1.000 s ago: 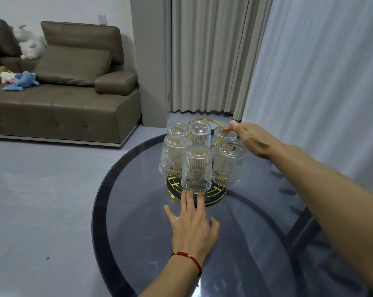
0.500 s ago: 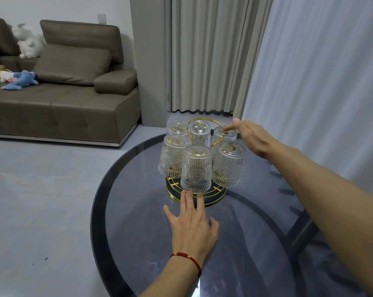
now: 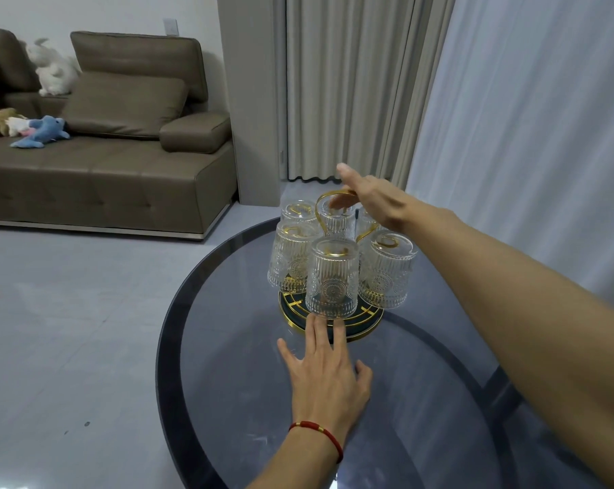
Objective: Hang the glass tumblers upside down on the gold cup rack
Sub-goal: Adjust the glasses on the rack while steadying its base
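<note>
Right hand (image 3: pixel 372 199): moved from the far right side of the rack to above the looped gold wire handle (image 3: pixel 328 197) at rack centre; thumb raised, fingers curled down over the handle top. Grip on the wire versus light contact: cannot tell.

Left hand (image 3: pixel 328 374): unchanged; flat on the round smoked-glass tabletop (image 3: pixel 228 347), fingers spread and extended, nothing held. Middle fingertips touching the near rim of the rack base. Red cord bracelet (image 3: pixel 319 432) on the wrist.

Gold cup rack with dark round base (image 3: pixel 365 321): upright on the far half of the tabletop.

Ribbed clear glass tumblers: all inverted on the rack, ringed around the handle.
- Front tumbler (image 3: pixel 332 278): nearest the left hand, directly above its fingertips.
- Left tumbler (image 3: pixel 289 259) and right tumbler (image 3: pixel 386 273): flanking the front one.
- Rear tumblers (image 3: pixel 298 211): partly hidden behind the handle and right hand.

Background: brown leather sofa (image 3: pixel 104 135) with plush toys at left; beige curtains (image 3: pixel 351 82) behind.
</note>
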### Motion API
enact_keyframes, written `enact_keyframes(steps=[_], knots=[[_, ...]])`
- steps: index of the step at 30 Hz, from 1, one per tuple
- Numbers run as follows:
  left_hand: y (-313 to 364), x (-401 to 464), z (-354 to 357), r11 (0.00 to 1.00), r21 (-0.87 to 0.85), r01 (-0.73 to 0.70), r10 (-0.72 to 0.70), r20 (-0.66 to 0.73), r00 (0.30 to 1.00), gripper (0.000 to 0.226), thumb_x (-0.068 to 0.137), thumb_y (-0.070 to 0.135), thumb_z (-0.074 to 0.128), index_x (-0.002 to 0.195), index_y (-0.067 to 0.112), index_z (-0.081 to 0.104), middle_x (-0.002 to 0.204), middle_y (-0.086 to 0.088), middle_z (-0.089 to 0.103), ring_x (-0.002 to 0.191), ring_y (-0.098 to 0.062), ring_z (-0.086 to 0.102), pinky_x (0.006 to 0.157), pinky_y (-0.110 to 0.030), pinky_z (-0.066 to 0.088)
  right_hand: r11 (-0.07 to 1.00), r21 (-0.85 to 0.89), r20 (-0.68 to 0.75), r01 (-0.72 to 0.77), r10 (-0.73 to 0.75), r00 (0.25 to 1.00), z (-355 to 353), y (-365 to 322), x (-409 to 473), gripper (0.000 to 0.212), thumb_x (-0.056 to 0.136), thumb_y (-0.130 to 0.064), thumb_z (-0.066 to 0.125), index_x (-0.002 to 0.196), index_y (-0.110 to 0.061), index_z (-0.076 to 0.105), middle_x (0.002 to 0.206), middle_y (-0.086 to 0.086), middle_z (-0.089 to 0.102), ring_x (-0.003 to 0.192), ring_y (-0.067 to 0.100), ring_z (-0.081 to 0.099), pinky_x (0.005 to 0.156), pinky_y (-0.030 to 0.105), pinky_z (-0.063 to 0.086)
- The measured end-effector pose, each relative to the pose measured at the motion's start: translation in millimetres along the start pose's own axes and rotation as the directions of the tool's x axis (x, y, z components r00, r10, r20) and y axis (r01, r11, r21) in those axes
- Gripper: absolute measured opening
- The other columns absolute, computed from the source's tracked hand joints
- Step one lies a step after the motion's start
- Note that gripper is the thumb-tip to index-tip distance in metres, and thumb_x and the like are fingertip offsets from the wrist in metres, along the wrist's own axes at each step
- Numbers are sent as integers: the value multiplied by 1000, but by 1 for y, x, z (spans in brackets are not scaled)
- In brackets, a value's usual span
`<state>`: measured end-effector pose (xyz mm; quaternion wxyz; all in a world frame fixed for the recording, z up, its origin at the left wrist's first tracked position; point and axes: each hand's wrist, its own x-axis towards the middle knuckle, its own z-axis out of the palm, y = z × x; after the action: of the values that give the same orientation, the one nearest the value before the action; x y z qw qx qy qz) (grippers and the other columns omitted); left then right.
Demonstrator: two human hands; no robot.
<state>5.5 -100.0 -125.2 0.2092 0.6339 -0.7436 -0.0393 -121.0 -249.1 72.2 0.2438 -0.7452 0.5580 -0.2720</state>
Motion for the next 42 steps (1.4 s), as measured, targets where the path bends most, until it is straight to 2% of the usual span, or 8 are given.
enact_keyframes(steps=[4, 14, 20, 30, 32, 34, 37, 42], knots=[[-1, 1, 0, 1000, 15, 1, -1, 20, 1000, 71, 90, 48, 34, 154, 21, 20, 166, -12, 16, 153, -28, 9, 115, -73, 8, 995, -82, 58, -61, 66, 996, -6, -2, 8, 106, 83, -89, 4, 112, -21, 79, 141, 6, 66, 137, 27, 52, 122, 60, 18], [3, -1, -4, 1000, -4, -6, 6, -24, 1000, 67, 85, 41, 50, 146, 16, 43, 157, -17, 39, 147, -33, 31, 109, -78, 22, 979, -120, 39, -166, 171, 984, -11, 5, 17, 128, 57, -106, 2, 126, -26, 73, 170, 7, 27, 153, 33, 28, 119, 64, 7], [0, 0, 1, 1000, 15, -3, 3, -20, 1000, 67, 88, 45, 44, 149, 17, 38, 160, -16, 33, 150, -33, 25, 110, -78, 17, 978, -123, 77, -166, 177, 981, -12, 0, 19, 130, 59, -104, -1, 130, -23, 71, 170, 8, 25, 154, 34, 25, 120, 64, 7], [-2, 2, 3, 1000, 16, -6, 6, -3, 1000, 70, 90, 48, 41, 152, 18, 33, 163, -16, 27, 151, -33, 20, 111, -79, 13, 995, 23, 101, -100, 98, 990, -15, 8, 20, 98, 93, -79, 6, 131, -16, 70, 159, 8, 48, 150, 24, 35, 120, 53, 17], [-2, 2, 3, 1000, 20, -5, 5, 5, 1000, 70, 91, 48, 40, 154, 19, 30, 164, -16, 23, 152, -33, 16, 112, -78, 10, 999, 0, 60, -33, 33, 998, -24, 14, 17, 64, 105, -56, 26, 130, -16, 69, 147, 5, 59, 141, 22, 46, 115, 43, 27], [-2, 2, 3, 1000, 20, -4, 4, 7, 1000, 70, 91, 48, 40, 154, 19, 29, 164, -16, 23, 152, -33, 16, 111, -78, 10, 999, -54, 12, 7, -6, 1000, -37, 24, 12, 32, 102, -21, 50, 128, -19, 69, 133, 1, 64, 130, 19, 53, 111, 38, 35], [-1, 1, 1, 1000, 26, -6, 6, 19, 1000, 70, 92, 48, 38, 155, 19, 27, 165, -16, 21, 153, -33, 14, 112, -78, 8, 998, 29, 23, -48, 48, 999, -50, 41, 4, 52, 88, 3, 63, 134, -22, 65, 139, 1, 61, 132, 20, 49, 113, 41, 37], [0, -1, -1, 1000, 17, -12, 12, -2, 1000, 68, 91, 44, 43, 152, 17, 32, 162, -16, 28, 151, -32, 21, 111, -78, 15, 983, 69, 177, -169, 154, 972, -45, 58, 2, 68, 86, 2, 72, 148, -17, 51, 156, 8, 48, 148, 26, 37, 119, 42, 32]])
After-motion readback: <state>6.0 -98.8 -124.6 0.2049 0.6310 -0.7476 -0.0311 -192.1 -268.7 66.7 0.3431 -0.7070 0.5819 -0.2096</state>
